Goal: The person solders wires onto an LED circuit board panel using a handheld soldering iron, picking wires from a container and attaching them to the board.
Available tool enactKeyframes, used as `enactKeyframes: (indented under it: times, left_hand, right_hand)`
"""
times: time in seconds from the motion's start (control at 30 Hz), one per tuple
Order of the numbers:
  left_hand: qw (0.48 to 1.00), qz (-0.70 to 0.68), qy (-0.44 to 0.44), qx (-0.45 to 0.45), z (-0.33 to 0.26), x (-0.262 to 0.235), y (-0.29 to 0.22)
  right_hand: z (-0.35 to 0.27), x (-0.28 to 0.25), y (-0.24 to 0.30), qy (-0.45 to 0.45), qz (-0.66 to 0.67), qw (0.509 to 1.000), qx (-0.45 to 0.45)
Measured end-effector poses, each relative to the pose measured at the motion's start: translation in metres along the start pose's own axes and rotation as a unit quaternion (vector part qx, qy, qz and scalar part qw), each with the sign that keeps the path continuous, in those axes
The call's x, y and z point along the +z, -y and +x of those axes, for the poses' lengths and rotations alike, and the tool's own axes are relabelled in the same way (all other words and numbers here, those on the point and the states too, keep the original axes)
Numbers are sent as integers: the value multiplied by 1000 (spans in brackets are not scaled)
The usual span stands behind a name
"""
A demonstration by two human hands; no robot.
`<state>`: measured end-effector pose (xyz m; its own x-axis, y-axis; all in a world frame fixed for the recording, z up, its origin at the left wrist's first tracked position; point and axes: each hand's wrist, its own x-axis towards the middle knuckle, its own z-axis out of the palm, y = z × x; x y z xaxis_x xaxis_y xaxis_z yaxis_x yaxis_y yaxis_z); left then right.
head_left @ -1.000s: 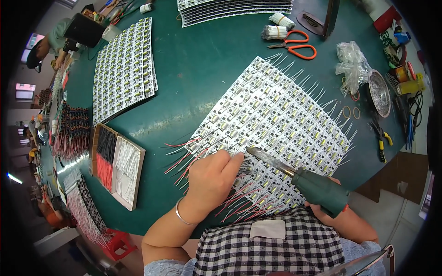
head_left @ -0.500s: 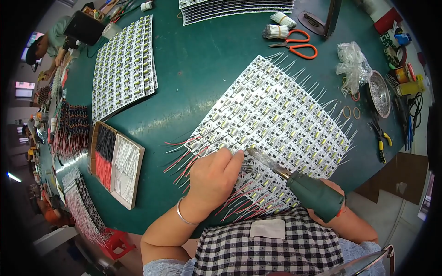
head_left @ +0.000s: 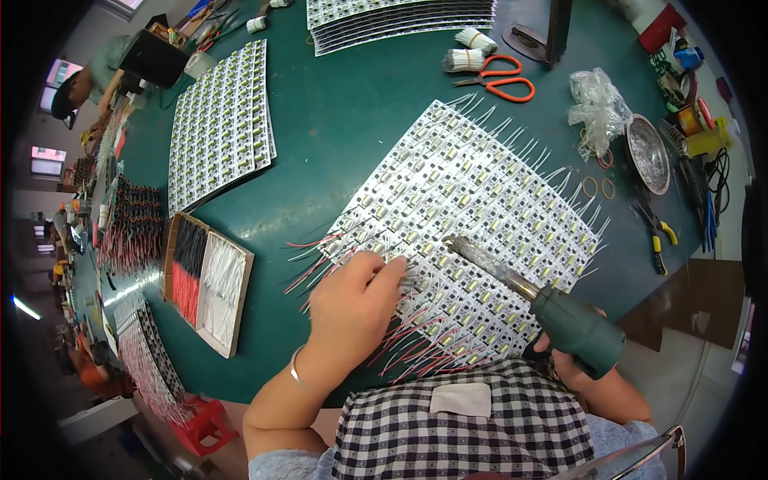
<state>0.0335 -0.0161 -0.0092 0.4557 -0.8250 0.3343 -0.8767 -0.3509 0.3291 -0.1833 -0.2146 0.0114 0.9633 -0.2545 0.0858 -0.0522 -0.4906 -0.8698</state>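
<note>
A white circuit board panel (head_left: 472, 184) lies aslant in front of me, covered with rows of small yellow and black parts. Short white wires stick out along its far right edge; red and white wires fan out on the near left. Over the panel's left part, my left hand (head_left: 352, 300) is closed, thumb and fingers pinching thin wires whose pale ends show by the fingertips. My right hand (head_left: 566, 364) grips a green soldering gun (head_left: 578, 332), partly hidden behind its body. Its metal tip is above the middle of the panel, apart from my left fingers.
Left stands a cardboard box (head_left: 248, 296) of black, red and white wires, near another board panel (head_left: 220, 120). Orange-handled scissors (head_left: 512, 90), wire bundles (head_left: 464, 60), a plastic bag (head_left: 596, 112), a metal bowl (head_left: 648, 156) and pliers (head_left: 658, 244) lie around. A person (head_left: 76, 92) works far left.
The soldering gun has drawn back to the right, its tip now farther from my left fingers. My left hand has shifted slightly left, still pinching. The view has shifted a little.
</note>
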Motion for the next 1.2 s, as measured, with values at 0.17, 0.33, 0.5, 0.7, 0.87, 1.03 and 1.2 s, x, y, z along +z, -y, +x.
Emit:
enactKeyframes:
  times: [0.17, 0.33, 0.5, 0.7, 0.87, 1.03, 1.2]
  left_hand:
    - [999, -3, -33, 33, -1, -10, -14]
    - [999, -17, -12, 34, -9, 21, -7]
    - [999, -33, 13, 20, -8, 25, -7]
    - [998, -63, -10, 30, -9, 26, -5]
    - [998, -66, -1, 17, -9, 27, -4]
    - [997, -72, 0, 13, -8, 27, -4]
    - [997, -75, 3, 12, -8, 27, -3]
  right_hand:
    - [2, -9, -4, 39, -20, 998, -52]
    - [-7, -4, -10, 63, -39, 996, -41]
    - [-27, 5, -20, 44, 59, 995, 65]
    - [-17, 5, -17, 55, 38, 998, 11]
    - [-6, 1, -11, 86, 3, 996, -2]
    - [-9, 5, -16, 71, -32, 997, -5]
    - [-6, 3, -14, 135, -170, 973, -77]
